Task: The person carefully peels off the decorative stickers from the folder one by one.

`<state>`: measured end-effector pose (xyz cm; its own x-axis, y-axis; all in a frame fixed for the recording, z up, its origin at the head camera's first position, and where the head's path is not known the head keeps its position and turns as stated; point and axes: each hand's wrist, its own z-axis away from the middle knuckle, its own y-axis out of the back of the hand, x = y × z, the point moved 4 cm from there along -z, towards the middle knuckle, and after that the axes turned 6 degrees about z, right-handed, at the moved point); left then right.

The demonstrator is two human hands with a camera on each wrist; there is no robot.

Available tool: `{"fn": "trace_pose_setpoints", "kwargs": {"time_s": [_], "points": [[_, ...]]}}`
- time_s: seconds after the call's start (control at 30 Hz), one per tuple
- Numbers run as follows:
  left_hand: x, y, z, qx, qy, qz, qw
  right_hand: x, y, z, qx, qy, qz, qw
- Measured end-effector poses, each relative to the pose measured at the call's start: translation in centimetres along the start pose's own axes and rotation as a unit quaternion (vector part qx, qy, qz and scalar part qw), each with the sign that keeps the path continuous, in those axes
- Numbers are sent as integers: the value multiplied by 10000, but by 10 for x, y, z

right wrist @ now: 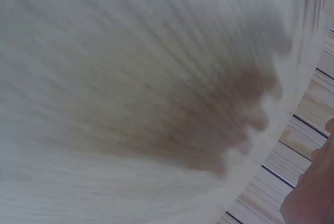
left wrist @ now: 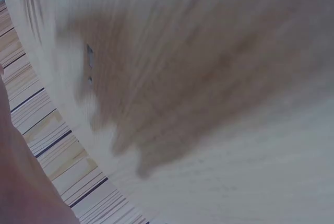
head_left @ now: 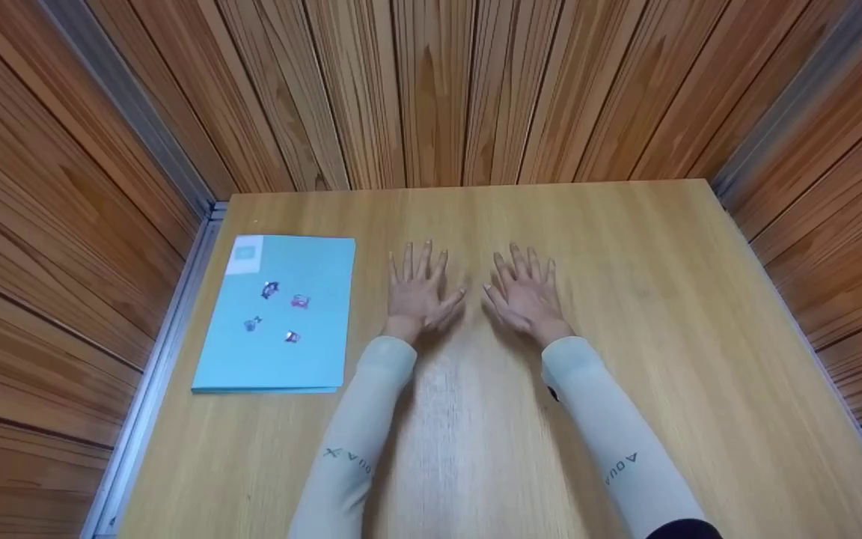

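Observation:
My left hand (head_left: 417,298) is spread palm down over the middle of the wooden table (head_left: 446,419), fingers straight and thumb out to the right. Mirroring it to the right, my right hand (head_left: 527,299) also has its fingers straight and apart. Neither holds anything. Both wrist views show hand shadows on the tabletop and only part of each hand at the frame edge. Left of my left hand lies a light blue stack of sheets or folder (head_left: 281,367) with a white patch in its corner. Several small shiny purple and pink pieces (head_left: 270,290) lie spread on it.
Wood-plank walls (head_left: 435,97) stand behind the table and on both sides. A grey metal rail (head_left: 150,374) runs along the left table edge. Pale sleeves (head_left: 352,442) cover both forearms.

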<state>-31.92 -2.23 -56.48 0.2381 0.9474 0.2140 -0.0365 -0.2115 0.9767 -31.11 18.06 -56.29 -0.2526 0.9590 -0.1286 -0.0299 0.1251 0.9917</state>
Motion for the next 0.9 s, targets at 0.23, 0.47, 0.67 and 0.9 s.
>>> {"fn": "trace_pose_setpoints", "kwargs": {"time_s": [0.23,0.47,0.67,0.9], "points": [[-14,9,12,21,-38,172,9998,-12,4,-1,56,194,-50,9998],[-35,18,32,-42,-83,75,9999,-35,7,-1,87,583,-25,9983],[-50,22,50,-81,-187,151,9997,-55,8,5,221,798,-141,9965],[-79,41,75,-103,-90,292,9995,-83,12,6,283,1170,-157,9926]]}}
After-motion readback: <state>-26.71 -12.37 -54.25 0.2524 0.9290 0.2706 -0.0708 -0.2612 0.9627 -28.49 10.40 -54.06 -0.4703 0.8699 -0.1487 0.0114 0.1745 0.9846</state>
